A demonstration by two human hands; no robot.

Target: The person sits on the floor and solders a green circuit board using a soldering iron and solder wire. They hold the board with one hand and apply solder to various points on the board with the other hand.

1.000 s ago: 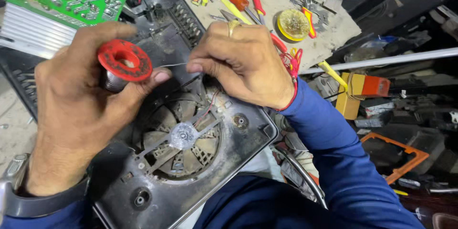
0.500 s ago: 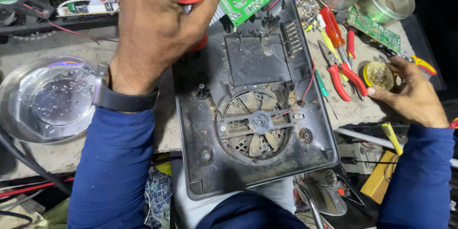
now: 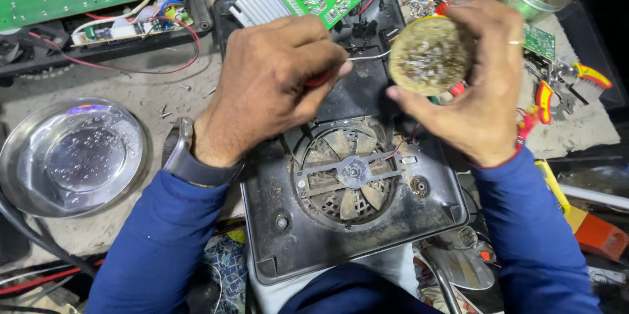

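Gripping a round tin (image 3: 429,55) in my right hand (image 3: 475,85), left hand (image 3: 272,85) clamping solder wire (image 3: 368,56); either risks dropping onto the fan (image 3: 350,173) below.

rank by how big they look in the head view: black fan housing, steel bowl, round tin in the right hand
1. black fan housing
2. steel bowl
3. round tin, though held up nearer the camera in the right hand, so it looks enlarged.
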